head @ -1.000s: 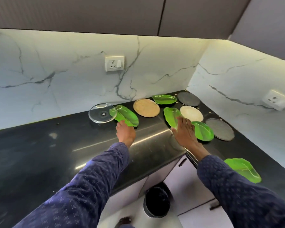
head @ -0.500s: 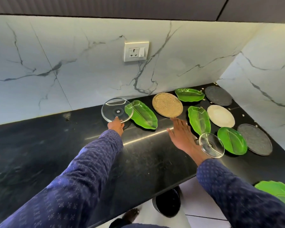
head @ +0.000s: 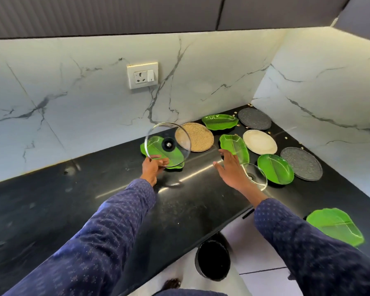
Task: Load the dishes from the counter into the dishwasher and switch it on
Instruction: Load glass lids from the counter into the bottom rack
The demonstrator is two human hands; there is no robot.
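Dishes: spread over the back right corner of the black counter [head: 107, 201]; none loaded
Glass lid [head: 167, 144]: lifted off the counter, tilted up toward the camera, black knob at centre; held by its lower rim
Left hand [head: 154, 167]: fingers curled round the lid's lower rim, thumb on top
Right hand [head: 231, 167]: fingers straight and spread, palm down, holding nothing; just above the counter beside a green dish
Second glass lid [head: 254, 176]: flat on the counter near the front edge, just right of the right hand; contact with the wrist cannot be told
Green leaf dishes: one [head: 175, 159] under and behind the lifted lid; one [head: 235, 146] at the right hand's fingertips; one [head: 220, 122] by the back wall; one [head: 275, 171] right of the second lid; one [head: 335, 226] apart, at the counter's front right edge
Round plates: tan [head: 198, 136] near the back wall; cream [head: 260, 142] beside it to the right; two dark grey, one [head: 254, 119] in the back corner, one [head: 301, 163] toward the right wall
Bin [head: 213, 259]: black, on the floor below the counter's front edge
Socket [head: 143, 75]: on the marble back wall
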